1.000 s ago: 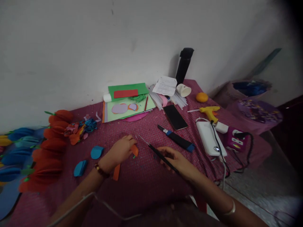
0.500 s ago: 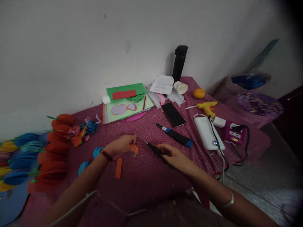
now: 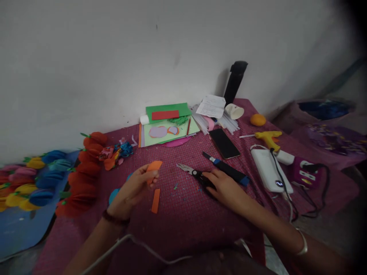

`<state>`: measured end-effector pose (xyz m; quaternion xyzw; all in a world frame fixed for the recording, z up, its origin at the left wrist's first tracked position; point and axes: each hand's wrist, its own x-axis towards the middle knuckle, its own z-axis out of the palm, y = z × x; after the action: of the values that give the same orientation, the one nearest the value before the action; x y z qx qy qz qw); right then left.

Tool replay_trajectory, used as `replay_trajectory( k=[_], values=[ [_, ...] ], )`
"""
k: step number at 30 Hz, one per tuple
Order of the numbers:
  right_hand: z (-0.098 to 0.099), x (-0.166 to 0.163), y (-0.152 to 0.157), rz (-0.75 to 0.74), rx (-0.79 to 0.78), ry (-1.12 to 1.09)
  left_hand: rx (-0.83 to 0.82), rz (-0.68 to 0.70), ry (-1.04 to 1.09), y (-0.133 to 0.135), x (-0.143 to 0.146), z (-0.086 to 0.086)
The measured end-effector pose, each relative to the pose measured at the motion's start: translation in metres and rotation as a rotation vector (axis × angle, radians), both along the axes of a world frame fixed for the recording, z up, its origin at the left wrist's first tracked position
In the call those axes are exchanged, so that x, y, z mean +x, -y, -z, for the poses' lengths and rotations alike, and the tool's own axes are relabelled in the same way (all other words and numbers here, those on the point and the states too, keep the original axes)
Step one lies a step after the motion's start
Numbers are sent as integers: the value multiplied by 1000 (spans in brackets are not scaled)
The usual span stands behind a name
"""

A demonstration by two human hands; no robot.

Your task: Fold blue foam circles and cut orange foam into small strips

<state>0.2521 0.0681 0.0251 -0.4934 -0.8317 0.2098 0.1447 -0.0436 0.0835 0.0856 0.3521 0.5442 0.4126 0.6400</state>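
Between the fingertips of my left hand (image 3: 140, 181) is a small piece of orange paper (image 3: 155, 165), raised over the cloth. My right hand (image 3: 222, 188) rests on the black handles of a pair of scissors (image 3: 195, 172); its fingers are bent about them and partly hide the handles. The scissor blades lie low over the tablecloth, pointing left, slightly apart. A loose orange paper strip (image 3: 155, 201) lies below my left hand. Beside that hand, partly covered by it, are blue paper pieces (image 3: 114, 195). Tiny green scraps (image 3: 176, 186) dot the cloth between my hands.
A blue-and-black utility knife (image 3: 229, 170) and a phone (image 3: 224, 143) lie beyond my right hand. Farther right are a yellow glue gun (image 3: 269, 138), a white power bank (image 3: 269, 170) and cables. Red paper pumpkins (image 3: 83, 183) line the left. Paper sheets (image 3: 169, 109) lie at the back.
The scissors have gone from raised and tilted to lying low on the cloth under my right hand. My left hand has turned, lifting the orange piece. The view has shifted left.
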Motion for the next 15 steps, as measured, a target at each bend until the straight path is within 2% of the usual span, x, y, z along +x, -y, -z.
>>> replay_trajectory(
  k=[3, 7, 9, 11, 13, 15],
  values=[
    [-4, 1, 1, -41, 29, 60, -105, -47, 135, 17, 8, 1],
    [-16, 2, 2, -75, 44, 78, -125, -3, 113, 31, 23, 9],
    [-25, -2, 2, -59, 21, -19, -105, 86, 28, 35, 31, 12],
    [-33, -10, 3, -45, -41, -210, -56, 214, -104, 38, 39, 14],
    [-40, -23, 3, -75, -150, -415, 8, 341, -232, 40, 46, 13],
    [-42, -37, 3, -144, -218, -517, 62, 414, -331, 40, 51, 11]
  ],
)
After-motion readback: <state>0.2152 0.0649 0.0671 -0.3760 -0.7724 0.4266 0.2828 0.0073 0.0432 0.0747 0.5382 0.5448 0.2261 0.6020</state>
